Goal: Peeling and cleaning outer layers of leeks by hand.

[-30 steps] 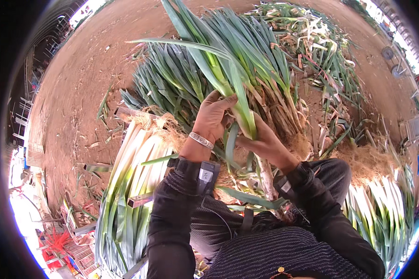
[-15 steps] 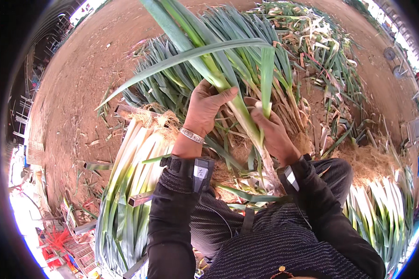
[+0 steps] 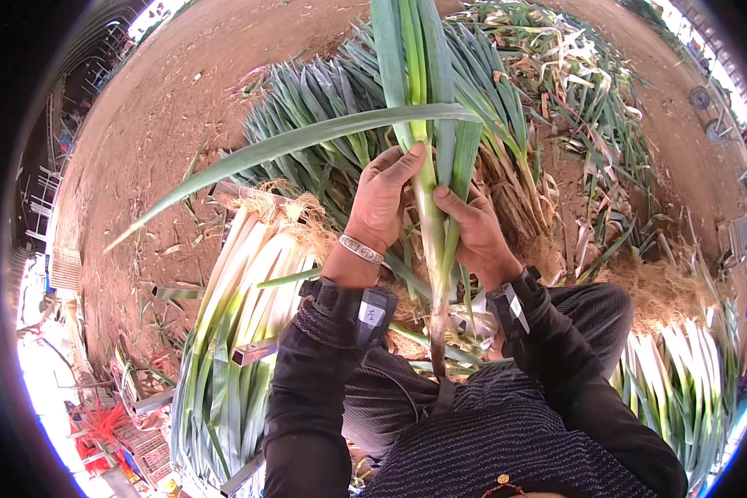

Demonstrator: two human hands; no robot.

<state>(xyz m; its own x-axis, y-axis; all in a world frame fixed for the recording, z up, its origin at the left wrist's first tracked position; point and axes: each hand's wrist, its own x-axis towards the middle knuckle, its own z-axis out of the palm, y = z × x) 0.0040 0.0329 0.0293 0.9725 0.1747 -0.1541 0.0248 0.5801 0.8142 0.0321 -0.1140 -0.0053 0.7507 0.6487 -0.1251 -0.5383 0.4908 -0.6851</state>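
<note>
One long leek (image 3: 427,207) stands nearly upright before me, its green leaves spreading at the far end and its dirty pale root end pointing toward my lap. My left hand (image 3: 382,199) is closed round the stalk just below where the leaves part. On the stalk's right side, my right hand (image 3: 477,236) is closed with its thumb against a green outer leaf (image 3: 463,162); its other fingers are partly hidden behind. A long loose leaf (image 3: 274,149) arches away to the left, over the pile of leeks (image 3: 307,104) on the ground.
Left of my legs, a bundle of trimmed leeks (image 3: 232,307) lies on a metal frame (image 3: 253,353), roots away from me. More leeks (image 3: 668,365) lie to the right. Behind the pile are scattered leaf scraps (image 3: 581,75) on bare brown soil (image 3: 158,141).
The leek has swung from leaning left to nearly upright. My right hand has moved slightly down, and the leaf at its thumb now lies closer along the stalk.
</note>
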